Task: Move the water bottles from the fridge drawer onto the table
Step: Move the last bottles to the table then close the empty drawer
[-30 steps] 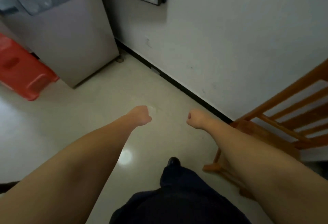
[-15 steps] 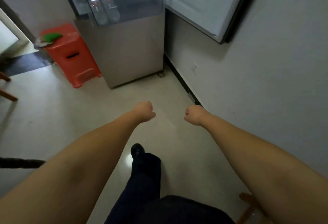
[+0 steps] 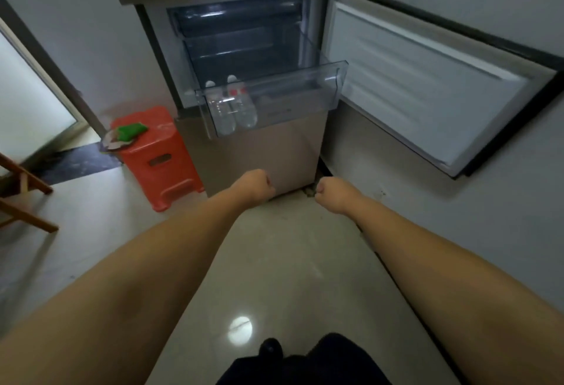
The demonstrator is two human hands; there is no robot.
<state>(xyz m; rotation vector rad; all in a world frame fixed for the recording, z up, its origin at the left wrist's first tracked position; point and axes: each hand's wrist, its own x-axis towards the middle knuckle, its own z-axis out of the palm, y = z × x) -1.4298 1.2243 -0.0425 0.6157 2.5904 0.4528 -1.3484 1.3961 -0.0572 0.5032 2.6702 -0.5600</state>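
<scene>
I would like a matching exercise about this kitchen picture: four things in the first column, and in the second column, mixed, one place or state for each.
Column A
1. water bottles
2. fridge door
3. green item
4. left hand

Column B
a. swung open to the right
b. curled into a fist, holding nothing
c. lying side by side in the pulled-out clear drawer
d. resting on top of the red stool

Pairs: 1-c, 2-a, 3-d, 4-b
</scene>
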